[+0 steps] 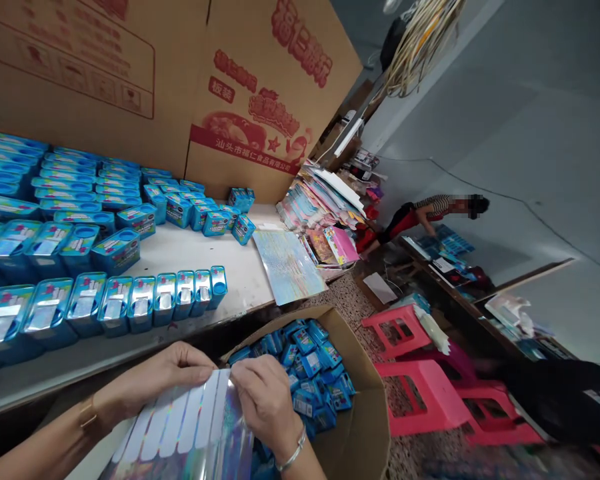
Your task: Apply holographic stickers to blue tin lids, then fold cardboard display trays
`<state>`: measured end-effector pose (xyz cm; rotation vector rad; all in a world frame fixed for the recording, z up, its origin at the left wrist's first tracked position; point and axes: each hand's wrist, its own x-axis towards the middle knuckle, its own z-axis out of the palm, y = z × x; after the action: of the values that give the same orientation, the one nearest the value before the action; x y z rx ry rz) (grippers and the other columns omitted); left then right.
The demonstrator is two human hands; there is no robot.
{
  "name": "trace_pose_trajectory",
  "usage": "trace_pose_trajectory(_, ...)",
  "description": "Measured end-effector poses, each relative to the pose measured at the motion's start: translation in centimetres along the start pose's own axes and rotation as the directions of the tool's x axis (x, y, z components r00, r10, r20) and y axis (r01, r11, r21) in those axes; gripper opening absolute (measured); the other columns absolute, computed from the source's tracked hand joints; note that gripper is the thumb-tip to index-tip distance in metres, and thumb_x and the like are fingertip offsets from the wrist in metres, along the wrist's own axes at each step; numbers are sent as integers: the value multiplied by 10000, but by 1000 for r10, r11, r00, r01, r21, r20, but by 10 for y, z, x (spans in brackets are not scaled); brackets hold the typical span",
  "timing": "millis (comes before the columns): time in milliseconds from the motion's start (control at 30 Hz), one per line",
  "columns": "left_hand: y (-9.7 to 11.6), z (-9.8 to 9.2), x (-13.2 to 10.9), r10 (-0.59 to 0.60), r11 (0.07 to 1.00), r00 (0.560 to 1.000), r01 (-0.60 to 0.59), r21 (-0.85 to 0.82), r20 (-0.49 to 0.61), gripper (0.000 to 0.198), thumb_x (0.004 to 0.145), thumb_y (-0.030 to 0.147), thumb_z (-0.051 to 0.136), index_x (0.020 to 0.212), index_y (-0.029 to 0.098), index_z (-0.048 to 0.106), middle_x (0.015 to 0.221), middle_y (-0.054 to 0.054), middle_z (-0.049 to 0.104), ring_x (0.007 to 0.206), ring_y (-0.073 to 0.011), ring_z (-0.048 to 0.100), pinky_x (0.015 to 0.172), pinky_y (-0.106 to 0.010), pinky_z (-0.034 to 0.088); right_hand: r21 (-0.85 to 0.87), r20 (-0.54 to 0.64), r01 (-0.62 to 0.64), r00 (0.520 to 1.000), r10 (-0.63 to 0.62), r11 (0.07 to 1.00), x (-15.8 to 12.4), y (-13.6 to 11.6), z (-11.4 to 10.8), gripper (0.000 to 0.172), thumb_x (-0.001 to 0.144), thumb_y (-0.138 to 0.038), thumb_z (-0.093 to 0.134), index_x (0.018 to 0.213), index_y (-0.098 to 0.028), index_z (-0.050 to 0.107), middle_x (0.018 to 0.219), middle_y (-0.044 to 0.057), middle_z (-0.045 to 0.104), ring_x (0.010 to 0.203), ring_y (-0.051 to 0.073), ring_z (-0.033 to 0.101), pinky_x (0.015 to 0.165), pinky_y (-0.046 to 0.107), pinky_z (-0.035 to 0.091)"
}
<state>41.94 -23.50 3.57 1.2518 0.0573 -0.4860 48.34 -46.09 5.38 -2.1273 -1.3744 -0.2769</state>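
Note:
Low in the view I hold a shiny holographic sticker sheet [180, 427] with a row of pale, rounded label strips. My left hand [183, 367] is closed in a pinch at the sheet's top edge. Just to its right, my right hand [266, 393] pinches the same edge near the corner; its fingertips partly hide what lies under them. Beyond the hands, a row of small blue boxes [143, 303] stands along the table's front edge, with silvery stickers on their tops. Behind them are more rows of blue boxes [70, 180].
An open carton [370, 400] of loose blue boxes stands right of my hands. Large printed cardboard [260, 87] backs the white table [180, 260]. A shimmering sheet [287, 267] overhangs the table's end near stacked papers [325, 193]. Red stools [425, 397] and a bending person [425, 210] are at right.

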Motion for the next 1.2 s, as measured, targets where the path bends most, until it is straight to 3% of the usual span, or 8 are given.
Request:
trace_pose_trajectory(167,0,6,0,-29,993,998,22,-119,-56,355,714,502,763,780,153,772,662,-35,677,559,-150,514,559,-251,374,22,-125,73,990,-69,997,-5,4,9,361,891,-70,537,1189,-264,601,1065,71,709,872,214,634,732,372,479)
trace_pose_trajectory(300,-7,-2,10,4,1000,991,-7,-22,-135,377,710,521,748,772,150,726,647,-15,610,572,-144,492,557,-249,365,117,-136,11,991,5,993,4,4,5,215,927,-85,467,1036,-234,578,1094,71,676,962,204,605,824,382,465)
trace_pose_trajectory(400,-22,-9,21,156,975,900,-74,211,-408,416,685,480,763,953,167,704,741,13,571,602,-135,487,551,-231,370,119,-43,-118,991,124,986,22,6,-10,164,966,-119,402,911,-214,523,987,63,635,939,200,568,848,383,427)
trace_pose_trajectory(467,-32,-8,27,241,950,843,-104,294,-482,517,688,417,760,1142,198,647,855,13,573,622,-123,486,557,-222,383,108,60,-192,981,187,975,39,12,-22,167,988,-160,401,865,-213,500,874,37,591,867,187,538,805,350,409)
trace_pose_trajectory(600,-36,6,36,234,962,937,-183,204,-260,681,680,235,695,1341,218,530,879,19,575,614,-108,455,557,-221,363,164,244,-179,960,136,970,77,31,-31,159,1001,-196,440,859,-214,511,851,12,578,858,171,529,799,304,396)
trace_pose_trajectory(733,-21,19,50,259,962,934,-228,150,-246,286,830,391,595,953,152,693,644,37,507,598,-130,443,577,-246,348,200,330,-128,942,56,972,112,49,-22,143,994,-179,479,859,-214,509,850,-4,586,852,158,544,809,280,393)
trace_pose_trajectory(867,-11,17,66,226,974,874,-195,116,-430,530,904,603,473,776,143,706,484,41,466,515,-135,413,581,-269,328,140,373,-68,928,11,988,142,63,-2,139,981,-150,498,856,-211,507,860,-4,593,855,158,547,810,277,383)
trace_pose_trajectory(1200,-19,-5,101,203,962,676,-274,14,-709,517,855,650,528,735,168,668,457,60,455,502,-143,419,566,-258,325,-61,366,56,930,-30,997,194,87,43,53,968,-174,513,938,-186,554,1145,80,615,1084,221,513,939,351,373)
